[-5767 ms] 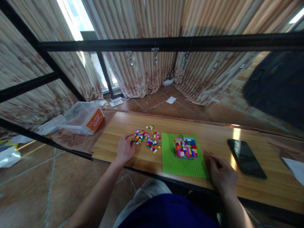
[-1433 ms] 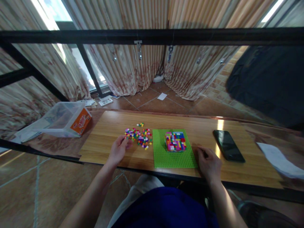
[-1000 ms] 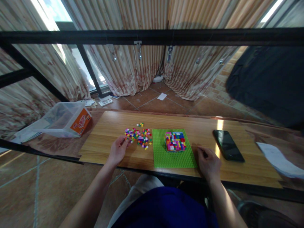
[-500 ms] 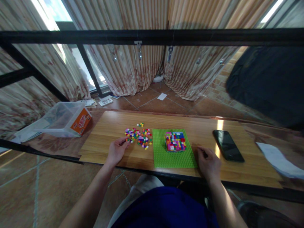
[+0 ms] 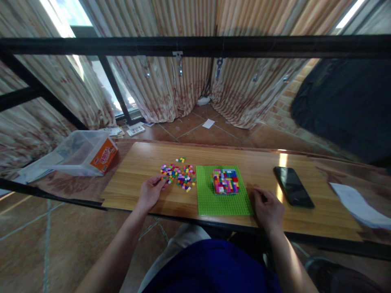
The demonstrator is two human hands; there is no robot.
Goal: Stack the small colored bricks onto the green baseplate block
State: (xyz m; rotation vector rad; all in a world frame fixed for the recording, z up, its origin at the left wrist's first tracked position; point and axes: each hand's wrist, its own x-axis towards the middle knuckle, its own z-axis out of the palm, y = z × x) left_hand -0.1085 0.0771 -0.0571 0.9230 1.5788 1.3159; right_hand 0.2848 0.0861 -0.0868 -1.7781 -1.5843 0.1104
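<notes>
My left hand (image 5: pixel 152 191) reaches to the near left edge of a loose heap of small coloured building bricks (image 5: pixel 185 179). Its thumb and forefinger pinch together around a small orange brick (image 5: pixel 163 178), partly covered by the fingertips. A green studded baseplate (image 5: pixel 224 206) lies to the right of the heap. On it stands a block of many-coloured bricks (image 5: pixel 226 182), pressed together in layers. My right hand (image 5: pixel 269 208) rests on the table just off the plate's right edge, fingers curled in, with no brick visible in it.
A black phone (image 5: pixel 293 187) lies on the wooden table (image 5: pixel 146 156) right of my right hand. Beyond the table's left end sits a clear plastic box (image 5: pixel 79 152) with an orange label. White paper (image 5: pixel 360 205) lies at the far right. A black metal bar (image 5: pixel 195 47) crosses in front.
The fingers of my left hand have shifted slightly at the edge of the brick heap. My right hand, the baseplate and the brick block look unmoved.
</notes>
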